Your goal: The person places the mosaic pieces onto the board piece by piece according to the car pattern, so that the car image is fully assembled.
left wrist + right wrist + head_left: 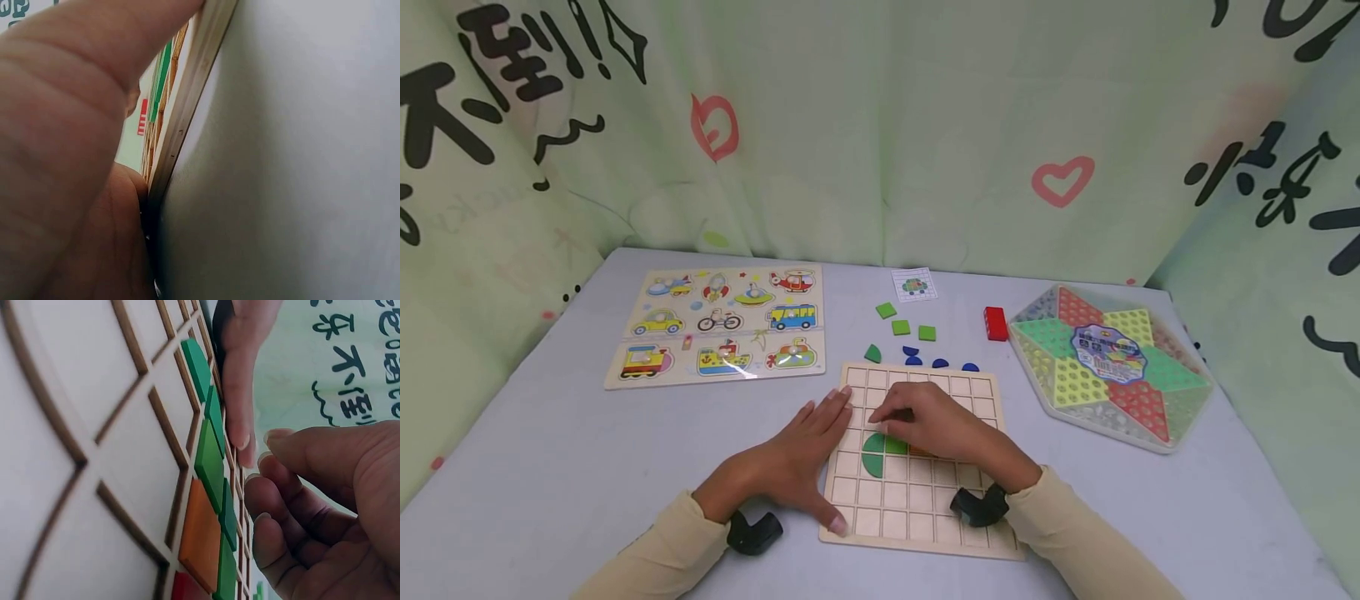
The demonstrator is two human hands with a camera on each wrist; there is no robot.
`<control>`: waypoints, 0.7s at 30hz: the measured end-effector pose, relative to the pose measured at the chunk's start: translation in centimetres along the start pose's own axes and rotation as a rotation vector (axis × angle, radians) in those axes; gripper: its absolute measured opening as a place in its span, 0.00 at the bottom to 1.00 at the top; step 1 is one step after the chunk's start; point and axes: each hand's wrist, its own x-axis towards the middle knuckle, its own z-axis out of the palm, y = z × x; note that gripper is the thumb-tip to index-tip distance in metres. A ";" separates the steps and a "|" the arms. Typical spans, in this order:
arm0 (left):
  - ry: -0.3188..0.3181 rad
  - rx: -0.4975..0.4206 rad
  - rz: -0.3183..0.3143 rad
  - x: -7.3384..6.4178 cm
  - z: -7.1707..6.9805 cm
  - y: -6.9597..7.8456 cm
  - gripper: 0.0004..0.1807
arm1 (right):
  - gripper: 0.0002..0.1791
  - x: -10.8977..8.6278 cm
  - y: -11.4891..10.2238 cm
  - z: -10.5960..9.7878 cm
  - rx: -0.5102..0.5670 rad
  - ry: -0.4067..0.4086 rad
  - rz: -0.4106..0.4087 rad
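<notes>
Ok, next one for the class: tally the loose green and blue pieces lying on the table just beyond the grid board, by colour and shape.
Green squares: 3
Green rounded wedge: 1
Blue half-round pieces: 4
Total: 8

With the grid board (894,525) as the dial's centre, a narrow lane runs towards 11 o'clock, between the vehicle puzzle (718,358) at 10 and the loose green squares (927,333) at 12. Blue half-discs (940,363) crowd the board's 12 o'clock edge; the red box (996,324) blocks 1, the checkers box (1108,354) 2. Of the hands, the left hand (797,458) bars 9. Open table (850,571) lies at 6, between the sleeves (1075,533).
</notes>
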 end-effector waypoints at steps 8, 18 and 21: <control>0.004 -0.003 0.000 0.0 0.1 -0.1 0.75 | 0.09 1.0 1.4 -0.7 -0.002 0.068 0.093; 0.006 0.002 -0.011 0.1 0.3 -0.1 0.75 | 0.10 2.2 3.0 -2.3 0.040 0.263 0.291; 0.009 0.005 -0.012 0.1 0.3 0.0 0.75 | 0.11 2.4 3.5 -2.9 0.061 0.301 0.293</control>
